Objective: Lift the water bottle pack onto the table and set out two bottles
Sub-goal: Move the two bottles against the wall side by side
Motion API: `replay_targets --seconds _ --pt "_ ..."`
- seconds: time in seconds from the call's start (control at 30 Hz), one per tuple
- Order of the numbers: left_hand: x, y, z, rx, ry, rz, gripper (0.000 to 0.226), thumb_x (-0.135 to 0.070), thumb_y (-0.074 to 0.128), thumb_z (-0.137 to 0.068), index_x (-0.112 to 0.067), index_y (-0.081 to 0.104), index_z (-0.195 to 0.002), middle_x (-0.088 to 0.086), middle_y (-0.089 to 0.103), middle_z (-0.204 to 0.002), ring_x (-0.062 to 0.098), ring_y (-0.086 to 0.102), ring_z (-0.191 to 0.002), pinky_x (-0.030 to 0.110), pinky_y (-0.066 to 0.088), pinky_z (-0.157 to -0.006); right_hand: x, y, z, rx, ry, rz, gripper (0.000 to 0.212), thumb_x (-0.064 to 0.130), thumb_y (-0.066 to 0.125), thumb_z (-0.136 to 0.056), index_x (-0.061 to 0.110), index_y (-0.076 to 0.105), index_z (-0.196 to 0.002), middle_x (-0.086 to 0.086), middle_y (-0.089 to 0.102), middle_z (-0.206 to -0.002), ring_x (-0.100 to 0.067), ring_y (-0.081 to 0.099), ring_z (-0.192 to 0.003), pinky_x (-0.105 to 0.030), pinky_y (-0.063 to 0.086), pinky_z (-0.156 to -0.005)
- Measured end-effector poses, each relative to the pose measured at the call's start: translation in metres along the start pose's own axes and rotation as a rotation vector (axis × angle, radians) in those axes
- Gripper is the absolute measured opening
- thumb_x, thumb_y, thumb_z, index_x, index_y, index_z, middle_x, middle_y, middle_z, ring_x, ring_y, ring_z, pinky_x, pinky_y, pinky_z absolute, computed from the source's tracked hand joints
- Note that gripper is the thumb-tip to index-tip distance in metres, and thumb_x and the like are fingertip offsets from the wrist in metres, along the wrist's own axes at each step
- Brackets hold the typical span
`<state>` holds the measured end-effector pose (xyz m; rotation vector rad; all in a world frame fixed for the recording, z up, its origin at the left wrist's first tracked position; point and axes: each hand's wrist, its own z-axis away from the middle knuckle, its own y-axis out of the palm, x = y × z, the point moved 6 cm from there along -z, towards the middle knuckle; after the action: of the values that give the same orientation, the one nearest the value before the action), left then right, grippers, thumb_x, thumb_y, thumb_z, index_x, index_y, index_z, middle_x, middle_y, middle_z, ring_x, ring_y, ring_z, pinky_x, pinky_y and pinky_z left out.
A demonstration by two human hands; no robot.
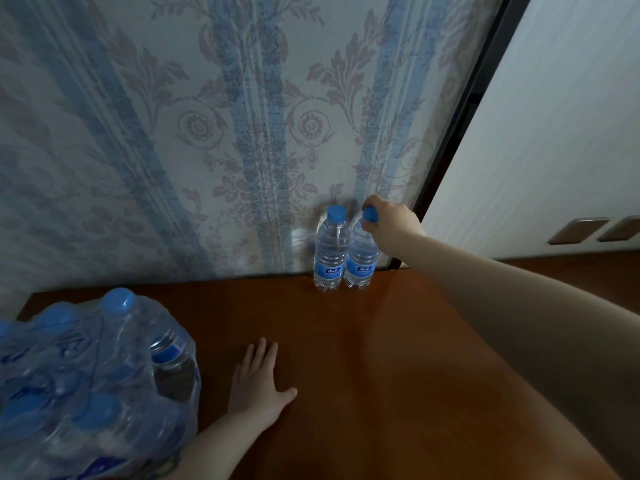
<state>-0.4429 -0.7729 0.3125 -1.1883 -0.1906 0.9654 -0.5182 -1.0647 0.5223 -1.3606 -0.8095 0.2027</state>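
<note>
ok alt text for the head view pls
A person's right hand grips the cap of one of two upright water bottles by the wall on a wooden table. The left hand rests flat beside the wrapped bottle pack.

Pack: your shrink-wrapped water bottle pack [93, 386] sits on the brown table [346, 375] at its near left, blue caps up.
Left hand: your left hand [258, 382] lies flat, palm down, on the table just right of the pack.
Right hand: your right hand [389, 225] grips the blue cap of the right bottle [360, 261].
Bottles: the left bottle [330, 252] stands upright, touching the right bottle, at the table's far edge by the patterned wallpaper [207, 133].
</note>
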Motion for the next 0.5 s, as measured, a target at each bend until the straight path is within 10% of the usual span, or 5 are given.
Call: replay_targets --seconds 0.3,0.5 --pt "0.002 0.002 -0.001 -0.005 -0.002 0.003 0.097 -0.058 0.061 -0.079 -0.033 0.002 -0.151 -0.007 -0.009 -0.161 0.017 -0.01 -0.148 0.042 0.005 -0.12 -0.001 0.001 0.002 0.006 -0.02 -0.048 0.032 0.02 0.055 -0.094 0.023 0.049 -0.126 -0.013 0.062 -0.109 -0.026 0.058 -0.078 -0.033 0.045 -0.061" --pt "0.004 0.003 -0.002 -0.003 0.008 0.0 0.097 -0.058 0.06 -0.078 -0.033 0.001 -0.151 -0.008 -0.01 -0.161 0.017 -0.01 -0.148 0.042 0.005 -0.12 0.036 -0.003 0.011 -0.174 -0.242 0.094 0.05 0.019 0.068 -0.079 0.023 0.053 -0.126 -0.002 0.056 -0.129 -0.024 0.046 -0.121 -0.04 0.032 -0.103"
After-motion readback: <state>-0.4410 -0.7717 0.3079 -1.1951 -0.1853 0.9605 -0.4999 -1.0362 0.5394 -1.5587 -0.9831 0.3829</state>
